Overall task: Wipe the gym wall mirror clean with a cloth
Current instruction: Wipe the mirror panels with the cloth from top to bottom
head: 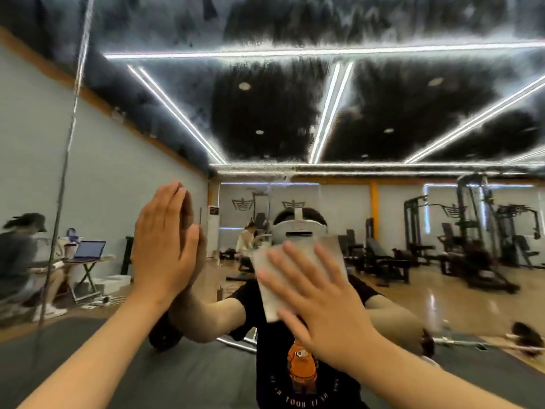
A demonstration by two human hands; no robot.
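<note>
The wall mirror (295, 119) fills the whole view, and its upper part is streaked with a whitish film. My right hand (321, 302) presses a folded white cloth (298, 261) flat against the glass with straight, spread fingers, at about head height in the middle. My left hand (165, 243) lies flat on the mirror to the left of the cloth, fingers together and straight, meeting its own reflection. Part of the cloth is hidden under my right hand.
A vertical seam (63, 172) between mirror panels runs down the left side. Reflected in the glass are gym machines (472, 240) at the right, a seated person (20, 261) beside a laptop on a folding table (88, 255) at the left, and dark floor mats (177, 373).
</note>
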